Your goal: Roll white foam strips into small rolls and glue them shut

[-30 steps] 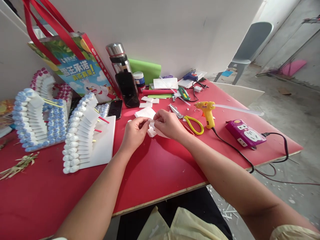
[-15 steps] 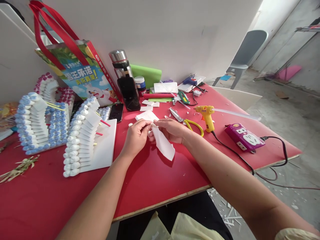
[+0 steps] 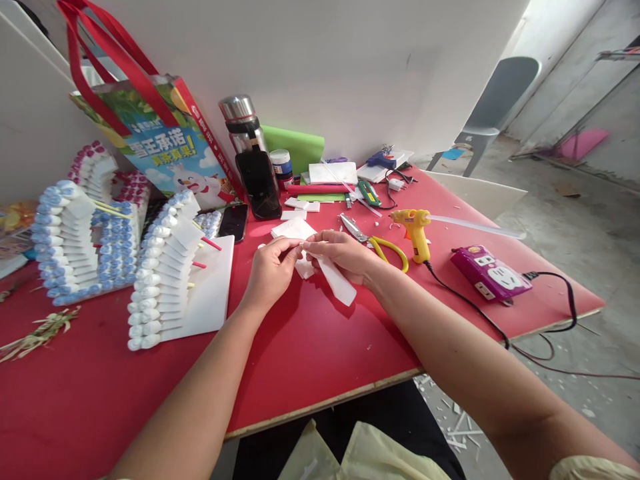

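Note:
A strip of white paper point(image 3: 338, 281) hangs down to the right from my right hand point(image 3: 337, 252), whose fingers are closed on its upper end. The fingertips of my left hand point(image 3: 273, 270) are pinched against those of my right hand, on something too small to make out. Under the fingertips is another small white piece point(image 3: 305, 267). Just behind my hands lies a stack of white sheets point(image 3: 293, 229). Scissors with yellow handles point(image 3: 389, 250) lie open to the right of my right hand.
On the red table point(image 3: 300, 360), a yellow glue gun point(image 3: 416, 235) and purple power strip point(image 3: 491, 273) are at right. White and blue craft pieces point(image 3: 160, 270), a phone point(image 3: 233, 222), a bottle point(image 3: 243, 127) and a printed bag point(image 3: 170, 150) are at left and back.
The white paper strip has turned and looks narrower, its lower end slightly farther right and higher. A small white piece shows more clearly under my fingertips. Both hands stay together.

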Demonstrator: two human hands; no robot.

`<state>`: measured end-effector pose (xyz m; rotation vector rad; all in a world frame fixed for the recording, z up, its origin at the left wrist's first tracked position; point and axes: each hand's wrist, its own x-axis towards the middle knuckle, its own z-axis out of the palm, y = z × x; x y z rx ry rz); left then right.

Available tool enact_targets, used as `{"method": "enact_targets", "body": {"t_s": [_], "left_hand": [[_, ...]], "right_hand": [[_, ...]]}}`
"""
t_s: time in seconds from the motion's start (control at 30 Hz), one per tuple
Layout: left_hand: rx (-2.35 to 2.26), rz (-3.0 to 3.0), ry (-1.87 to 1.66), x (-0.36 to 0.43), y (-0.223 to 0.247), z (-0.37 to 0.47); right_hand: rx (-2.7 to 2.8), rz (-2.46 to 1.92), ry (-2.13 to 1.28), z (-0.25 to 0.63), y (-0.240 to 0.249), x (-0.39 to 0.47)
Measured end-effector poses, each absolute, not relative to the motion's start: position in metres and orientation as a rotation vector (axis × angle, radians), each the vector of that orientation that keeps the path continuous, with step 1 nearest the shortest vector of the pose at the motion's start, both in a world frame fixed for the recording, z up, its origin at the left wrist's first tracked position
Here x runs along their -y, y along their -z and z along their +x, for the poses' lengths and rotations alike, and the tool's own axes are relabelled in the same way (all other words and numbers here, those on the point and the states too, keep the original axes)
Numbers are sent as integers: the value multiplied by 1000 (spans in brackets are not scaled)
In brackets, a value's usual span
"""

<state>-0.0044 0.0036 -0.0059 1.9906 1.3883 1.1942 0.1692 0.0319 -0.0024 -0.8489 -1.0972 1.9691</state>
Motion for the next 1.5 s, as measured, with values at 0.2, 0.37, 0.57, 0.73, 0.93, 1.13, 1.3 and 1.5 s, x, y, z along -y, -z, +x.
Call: {"method": "enact_targets", "body": {"t_s": [0.2,0.37,0.57,0.73,0.93,1.13,1.3,1.5], "left_hand": [[-1407,2022,-1213,-3,7,-4],[-1437,2020,-1263,-3,8,-5],[-1391,1826,-1235,-4,10,-4],[-1389,1687,-1191,-7,16,-5],[-1360,1542,-1194,-8,16,-4],[-1315,1395,-1154,-6,10,0],[-1274,1251,-1128,-5,9,3],[-1307,1189,-1089,-7,14,-2]], "right_hand": [[1259,-1056,-1729,165,2,-30],[1589,-1096,-1371,166,9,-34],[1804,-1115,-946,164,14,-31],[1784,-1105,-903,163,13,-26],[1875,-1079,-804,165,11,-26],[1962,-1092,-739,166,14,-28],[2174,-1094,-458,170,13,-29],[2329,-1054,-343,173,7,-28]]}}
